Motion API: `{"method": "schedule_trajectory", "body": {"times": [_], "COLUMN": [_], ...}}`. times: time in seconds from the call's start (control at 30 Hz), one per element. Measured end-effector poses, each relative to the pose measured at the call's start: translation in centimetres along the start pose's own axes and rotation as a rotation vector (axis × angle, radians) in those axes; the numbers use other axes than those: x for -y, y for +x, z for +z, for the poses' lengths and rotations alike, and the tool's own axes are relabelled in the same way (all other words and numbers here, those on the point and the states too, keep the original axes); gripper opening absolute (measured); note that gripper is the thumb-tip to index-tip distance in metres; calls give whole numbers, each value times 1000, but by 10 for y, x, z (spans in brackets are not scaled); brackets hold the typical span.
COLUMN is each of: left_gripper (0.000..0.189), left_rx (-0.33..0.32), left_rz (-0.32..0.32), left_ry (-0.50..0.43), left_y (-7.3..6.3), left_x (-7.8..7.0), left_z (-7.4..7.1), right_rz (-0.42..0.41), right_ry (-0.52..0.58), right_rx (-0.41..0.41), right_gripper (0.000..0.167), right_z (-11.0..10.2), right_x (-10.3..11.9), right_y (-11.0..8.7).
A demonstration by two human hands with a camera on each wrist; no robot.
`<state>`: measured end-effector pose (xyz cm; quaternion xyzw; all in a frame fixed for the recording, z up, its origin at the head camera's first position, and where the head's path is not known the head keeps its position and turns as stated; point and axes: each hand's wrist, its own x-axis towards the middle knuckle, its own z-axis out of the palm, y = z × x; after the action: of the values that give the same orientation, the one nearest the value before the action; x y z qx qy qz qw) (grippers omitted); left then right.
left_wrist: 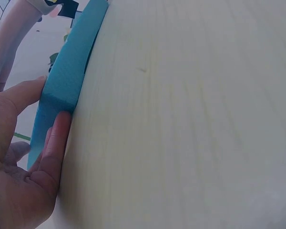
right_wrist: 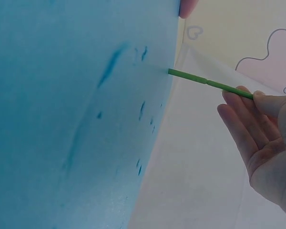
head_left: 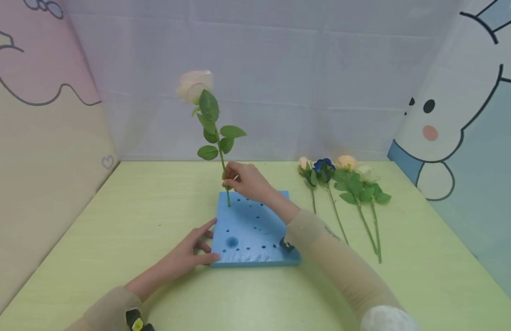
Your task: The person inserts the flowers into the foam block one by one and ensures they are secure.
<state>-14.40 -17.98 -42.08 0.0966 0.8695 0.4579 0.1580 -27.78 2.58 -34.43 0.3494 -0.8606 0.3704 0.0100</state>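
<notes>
My right hand [head_left: 249, 180] pinches the green stem of a white rose [head_left: 195, 86] between thumb and fingertips, low on the stem. The rose stands nearly upright, leaning slightly left, over the far left part of a blue foam block [head_left: 243, 220] with several small holes. In the right wrist view the stem's lower end [right_wrist: 170, 72] shows at the block's face; I cannot tell whether it touches. Against the block's left side lies my left hand [head_left: 193, 248], fingers fairly straight. Its thumb [left_wrist: 31, 92] rests at the block's near left corner.
To the right on the pale green table [head_left: 156, 202] lie several flowers: a small peach rose [head_left: 303, 162], a blue rose [head_left: 324, 165], an orange-peach rose [head_left: 346, 162] and a whitish rose [head_left: 367, 174]. White cloth [head_left: 280, 82] hangs behind; printed panels stand on both sides.
</notes>
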Motion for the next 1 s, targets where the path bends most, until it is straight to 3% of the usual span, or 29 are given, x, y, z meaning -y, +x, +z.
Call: {"method": "schedule_trajectory", "body": {"times": [0.8, 1.0], "left_gripper": [91, 92], "left_rx": [-1, -4], "left_rz": [6, 9], "left_ry": [1, -12], "left_y": [3, 2], "left_x": [2, 3], "left_z": [-1, 0], "right_rz": [4, 41], "right_ry": [28, 52], "right_rx": [6, 25], "right_gripper": [8, 10], "right_z": [0, -2], "right_x": [-1, 0], "right_y": [2, 1]}}
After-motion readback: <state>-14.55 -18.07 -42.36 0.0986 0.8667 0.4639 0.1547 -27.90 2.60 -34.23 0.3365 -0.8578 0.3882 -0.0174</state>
